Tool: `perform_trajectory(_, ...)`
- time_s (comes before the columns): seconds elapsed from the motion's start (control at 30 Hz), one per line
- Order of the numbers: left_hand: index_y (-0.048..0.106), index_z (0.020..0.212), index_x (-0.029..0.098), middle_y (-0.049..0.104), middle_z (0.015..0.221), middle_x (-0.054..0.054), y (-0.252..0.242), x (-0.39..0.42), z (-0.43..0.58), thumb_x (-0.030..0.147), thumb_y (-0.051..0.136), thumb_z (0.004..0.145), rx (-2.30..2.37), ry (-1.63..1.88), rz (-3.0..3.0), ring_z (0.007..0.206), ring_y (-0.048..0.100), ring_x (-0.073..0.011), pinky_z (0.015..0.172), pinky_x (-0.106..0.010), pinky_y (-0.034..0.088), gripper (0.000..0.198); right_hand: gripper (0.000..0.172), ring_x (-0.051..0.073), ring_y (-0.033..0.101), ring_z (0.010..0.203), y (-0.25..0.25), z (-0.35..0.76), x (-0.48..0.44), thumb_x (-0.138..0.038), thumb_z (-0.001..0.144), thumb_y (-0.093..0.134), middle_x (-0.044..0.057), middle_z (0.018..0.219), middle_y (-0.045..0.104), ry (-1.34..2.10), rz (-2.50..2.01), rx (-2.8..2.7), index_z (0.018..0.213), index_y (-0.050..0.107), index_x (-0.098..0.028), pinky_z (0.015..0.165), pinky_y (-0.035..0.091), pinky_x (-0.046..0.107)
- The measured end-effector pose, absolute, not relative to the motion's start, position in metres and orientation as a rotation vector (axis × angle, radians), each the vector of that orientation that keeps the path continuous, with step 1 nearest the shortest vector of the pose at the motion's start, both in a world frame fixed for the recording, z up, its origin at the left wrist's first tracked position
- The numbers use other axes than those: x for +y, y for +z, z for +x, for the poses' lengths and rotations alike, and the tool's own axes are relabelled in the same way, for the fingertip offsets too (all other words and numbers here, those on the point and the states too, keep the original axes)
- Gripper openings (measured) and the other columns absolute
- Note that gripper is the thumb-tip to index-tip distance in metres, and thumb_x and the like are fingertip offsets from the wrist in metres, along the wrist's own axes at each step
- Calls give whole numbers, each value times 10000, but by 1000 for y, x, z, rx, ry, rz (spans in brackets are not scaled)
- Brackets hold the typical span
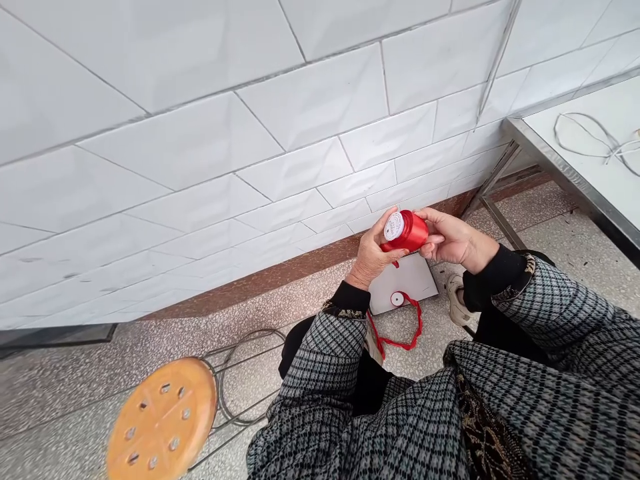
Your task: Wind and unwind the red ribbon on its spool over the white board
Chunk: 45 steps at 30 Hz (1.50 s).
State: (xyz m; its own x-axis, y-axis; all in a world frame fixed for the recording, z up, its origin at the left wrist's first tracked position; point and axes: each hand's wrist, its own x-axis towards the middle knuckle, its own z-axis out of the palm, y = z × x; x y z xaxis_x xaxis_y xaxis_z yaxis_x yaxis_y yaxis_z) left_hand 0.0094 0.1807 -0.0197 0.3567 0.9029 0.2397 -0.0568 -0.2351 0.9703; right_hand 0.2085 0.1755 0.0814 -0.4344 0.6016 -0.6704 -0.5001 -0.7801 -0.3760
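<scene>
A roll of red satin ribbon [414, 231] with a white printed label on its end is held up between both hands. My left hand [373, 250] grips its labelled end, thumb below and fingers behind. My right hand [453, 237] closes on the other end, with the fingertips against the ribbon. Below them a white board [417, 280] lies on the floor. On it is a small white disc [397, 299], and a loose length of red ribbon [415, 337] loops from there across the floor.
An orange round stool [163, 420] with metal legs stands at lower left. To the right is a metal-edged white table [595, 147] with a thin cable [613, 143] on top. A white tiled wall [310, 100] runs along the front. My shoe [456, 300] rests beside the board.
</scene>
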Motion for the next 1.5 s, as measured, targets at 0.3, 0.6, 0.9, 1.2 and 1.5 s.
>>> perform_trajectory(0.3,662,1399,245,757,1328,-130,-26,174,42,516,937,728,949,1283,1051,1106,740,-233,941,-383,625,774,364,53,344,453,65,181,160,-394,817,896,-70,509,461,1605,-1168,-673,713,637,-162,457,375,189)
perform_trajectory(0.6,721,817,176,555,643,46,-19,166,47,555,877,754,1094,1201,1089,538,359,-65,503,-221,272,414,292,59,322,413,62,206,194,-286,981,733,-105,474,362,1452,-1209,-398,754,568,-204,461,426,162)
perform_trajectory(0.9,729,989,198,496,605,71,-27,174,39,578,867,783,1091,1244,1259,546,379,-90,550,-253,336,453,184,30,339,366,86,208,188,-140,1048,553,-62,556,568,1755,-1181,-169,871,587,-178,366,381,121)
perform_trajectory(1.2,559,1569,285,751,1361,-134,-30,184,17,671,966,625,886,1147,1513,1179,739,-316,1019,-449,618,1099,94,7,156,336,84,216,177,-126,971,601,-74,532,527,2141,-1149,-138,892,591,-175,318,350,123)
perform_trajectory(1.5,574,1526,188,690,1483,-197,-32,174,20,664,964,625,797,1126,1525,1388,659,-392,1212,-540,504,1091,112,5,133,353,82,219,171,-206,1001,625,-82,529,518,2228,-1141,-60,905,573,-179,311,291,104)
